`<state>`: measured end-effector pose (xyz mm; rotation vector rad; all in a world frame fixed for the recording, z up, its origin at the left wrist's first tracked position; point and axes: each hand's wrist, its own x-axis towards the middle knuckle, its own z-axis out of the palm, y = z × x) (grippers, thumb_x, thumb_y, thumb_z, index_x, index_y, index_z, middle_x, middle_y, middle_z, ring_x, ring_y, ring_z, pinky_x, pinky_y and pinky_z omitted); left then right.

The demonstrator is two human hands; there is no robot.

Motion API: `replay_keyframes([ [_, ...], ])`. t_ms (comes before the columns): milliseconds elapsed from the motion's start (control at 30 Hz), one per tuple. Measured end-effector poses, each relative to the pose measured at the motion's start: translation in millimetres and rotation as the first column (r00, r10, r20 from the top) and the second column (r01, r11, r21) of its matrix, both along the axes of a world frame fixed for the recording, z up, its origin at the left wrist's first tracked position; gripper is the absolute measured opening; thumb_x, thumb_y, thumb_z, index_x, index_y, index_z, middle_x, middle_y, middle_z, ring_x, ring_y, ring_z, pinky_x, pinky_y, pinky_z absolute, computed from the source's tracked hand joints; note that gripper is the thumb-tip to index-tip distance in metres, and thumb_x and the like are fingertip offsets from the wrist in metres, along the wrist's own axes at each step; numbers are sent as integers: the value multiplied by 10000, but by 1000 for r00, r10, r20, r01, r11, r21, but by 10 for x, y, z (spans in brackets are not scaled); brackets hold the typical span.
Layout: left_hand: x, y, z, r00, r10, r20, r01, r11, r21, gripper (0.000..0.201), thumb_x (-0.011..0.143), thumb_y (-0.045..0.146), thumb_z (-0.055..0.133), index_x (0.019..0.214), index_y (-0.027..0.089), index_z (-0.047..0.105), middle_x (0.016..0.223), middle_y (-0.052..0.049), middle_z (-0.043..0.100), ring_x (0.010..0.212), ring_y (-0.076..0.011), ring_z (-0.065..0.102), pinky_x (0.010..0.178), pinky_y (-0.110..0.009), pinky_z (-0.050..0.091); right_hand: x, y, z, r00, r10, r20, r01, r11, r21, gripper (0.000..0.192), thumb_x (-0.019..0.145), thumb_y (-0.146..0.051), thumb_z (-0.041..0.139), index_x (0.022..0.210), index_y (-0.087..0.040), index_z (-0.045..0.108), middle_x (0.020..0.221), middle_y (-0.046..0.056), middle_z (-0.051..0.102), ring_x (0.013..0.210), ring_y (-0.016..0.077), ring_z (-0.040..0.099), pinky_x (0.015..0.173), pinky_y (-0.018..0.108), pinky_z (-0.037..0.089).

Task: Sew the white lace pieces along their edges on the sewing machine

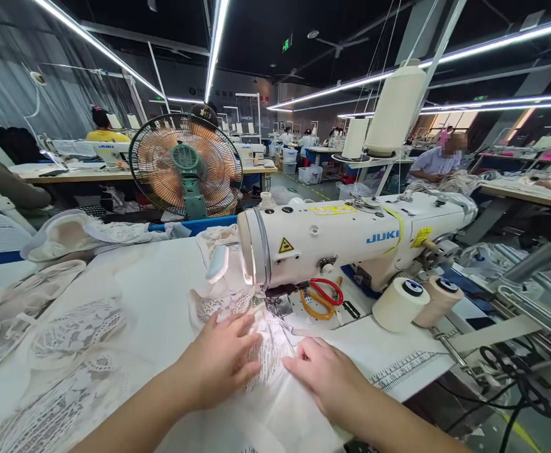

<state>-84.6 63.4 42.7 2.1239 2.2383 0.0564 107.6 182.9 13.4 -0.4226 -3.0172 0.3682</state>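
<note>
Left hand (221,358) lay flat, fingers spread, on the white lace fabric (268,352) at lower centre of the frame, gripping nothing. Just right of it, the right hand (325,371) pressed the same fabric, fingers loosely together, palm down. Above them stood the sewing machine (351,236), with scissors (322,297) beneath its arm and two thread cones (419,302) to the right.

Garment factory floor. Indicators: white industrial JUKI sewing machine (351,242) on a white desk (152,283), large cream thread cones (395,110), white lace fabric pieces (72,333), rows of further sewing stations (109,154) with seated workers under long ceiling strip lights (216,44).
</note>
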Motion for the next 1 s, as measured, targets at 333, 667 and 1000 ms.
replay_keyframes([
  [333, -46, -27, 62, 977, 200, -73, -213, 937, -277, 830, 663, 607, 640, 1382, 291, 371, 1518, -140, 119, 1369, -405, 63, 1009, -692, 148, -84, 98, -21, 1000, 15, -8, -15, 1000, 10, 431, 712, -84, 528, 1100, -255, 601, 827, 47, 566, 788, 210, 512, 572, 267, 281],
  [667, -219, 78, 78, 938, 344, -45, -344, 908, -237, 788, 702, 449, 644, 1403, 285, 324, 1533, -116, 11, 1378, -385, 34, 1018, -642, 218, -292, 132, 341, 957, -38, 286, 49, 998, -30, 500, 754, -133, 511, 1239, -253, 508, 880, 73, 653, 759, 229, 610, 494, 252, 293],
  [1000, -586, 216, -19, 964, 255, 81, -241, 959, -151, 811, 673, 410, 685, 1389, 192, 373, 1510, -199, 135, 1336, -395, 240, 1026, -490, 337, -468, 93, 381, 912, -104, 397, 116, 993, -8, 785, 670, -81, 595, 1398, -216, 335, 824, 87, 688, 710, 270, 649, 444, 260, 334],
])
